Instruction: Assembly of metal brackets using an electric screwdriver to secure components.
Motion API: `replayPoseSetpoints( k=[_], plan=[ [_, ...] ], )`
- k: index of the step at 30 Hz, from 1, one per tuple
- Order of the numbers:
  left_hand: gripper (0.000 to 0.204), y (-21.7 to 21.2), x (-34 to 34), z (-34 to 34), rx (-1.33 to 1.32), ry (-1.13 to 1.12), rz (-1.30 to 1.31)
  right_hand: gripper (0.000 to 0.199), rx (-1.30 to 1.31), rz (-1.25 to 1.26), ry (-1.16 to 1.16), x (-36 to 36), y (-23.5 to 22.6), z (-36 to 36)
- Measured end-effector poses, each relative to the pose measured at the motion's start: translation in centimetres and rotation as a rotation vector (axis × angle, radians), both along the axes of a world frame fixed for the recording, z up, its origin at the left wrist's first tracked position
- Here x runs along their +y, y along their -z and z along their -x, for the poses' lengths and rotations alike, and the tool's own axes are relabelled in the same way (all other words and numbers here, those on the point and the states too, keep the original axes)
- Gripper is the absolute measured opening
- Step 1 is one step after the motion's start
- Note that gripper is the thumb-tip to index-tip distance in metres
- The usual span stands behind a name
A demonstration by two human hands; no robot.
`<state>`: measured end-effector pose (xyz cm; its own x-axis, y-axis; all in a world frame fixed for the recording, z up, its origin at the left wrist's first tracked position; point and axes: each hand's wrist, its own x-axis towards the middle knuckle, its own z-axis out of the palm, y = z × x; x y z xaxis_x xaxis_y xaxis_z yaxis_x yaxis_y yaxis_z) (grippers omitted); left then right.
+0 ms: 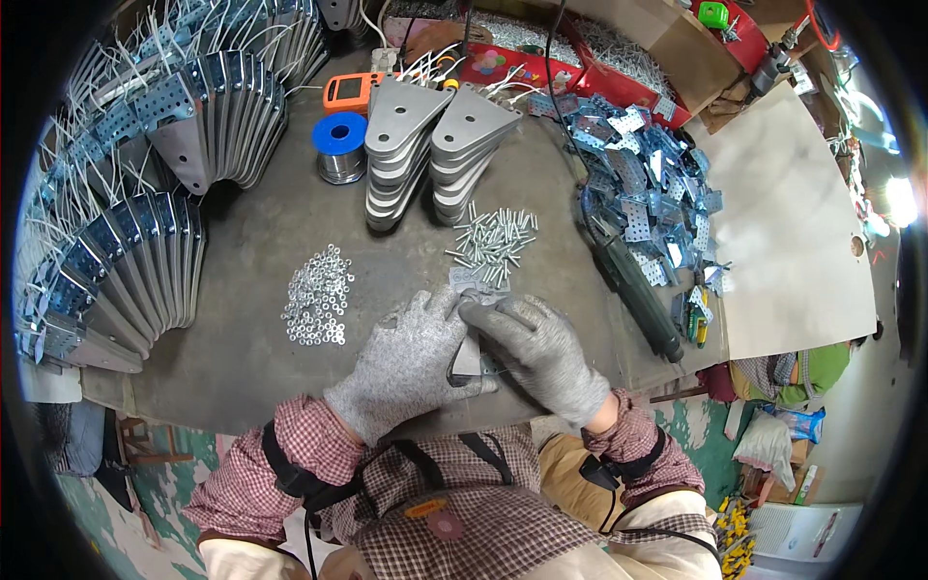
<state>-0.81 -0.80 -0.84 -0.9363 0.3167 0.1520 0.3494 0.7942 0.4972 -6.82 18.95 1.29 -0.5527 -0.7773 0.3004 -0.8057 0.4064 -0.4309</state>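
At your far left, rows of grey metal brackets (116,280) with white zip ties stood fanned along the edge of the counter (251,242), with a second fan of brackets (222,121) behind them. Next came a loose scatter of small washers (317,295) on the dark surface, and behind it a blue spool (339,145) and an orange meter (350,92). Your left hand (411,362), in a grey knit glove, lay over a flat grey metal plate (468,356) near the front edge of the counter, its fingers curled and pressing on the plate's left side. The plate sat between both hands, mostly covered by them. Behind your hands lay a pile of short screws (493,237), and further back two stacks of triangular grey plates (435,145). Your right hand (541,353), also gloved, had its fingers closed on the plate's upper right edge, touching the left hand's fingertips. To the right, a dark power tool (633,280) lay along the counter beside a heap of small shiny perforated clips (648,179), and a sheet of cardboard (793,232) covered the far right end.
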Motion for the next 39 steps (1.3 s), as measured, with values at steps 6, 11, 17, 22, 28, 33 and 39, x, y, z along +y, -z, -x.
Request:
replayPoseSetpoints(
  k=[6,11,17,22,28,33,39],
  plan=[
    [0.096,-1.1,0.3,0.3,-0.055,-0.005,0.011,0.022,0.083,-0.199,0.301,0.2,-1.5,5.1],
    [0.096,-1.1,0.4,0.4,0.043,0.05,-0.017,0.026,0.15,-0.413,0.303,-0.9,-0.2,6.5],
    [0.092,-0.8,0.2,0.2,0.014,0.034,-0.038,0.021,-0.005,-0.06,0.216,0.8,-2.3,6.0],
    [0.09,-0.2,0.2,0.1,0.033,0.032,-0.054,0.024,-0.426,0.038,-0.051,2.3,-1.7,-1.3],
    [0.094,-0.3,0.4,0.4,0.009,0.017,0.006,0.03,-0.219,-0.088,0.078,2.5,0.2,-3.9],
    [0.09,-2.8,0.6,-2.1,-0.195,-0.113,-0.368,0.053,-0.19,0.003,0.179,3.9,0.6,-7.2],
    [0.037,-5.3,7.2,3.5,-0.322,0.245,-0.553,0.06,-0.548,0.491,0.51,5.9,1.8,-7.2]
  ],
)
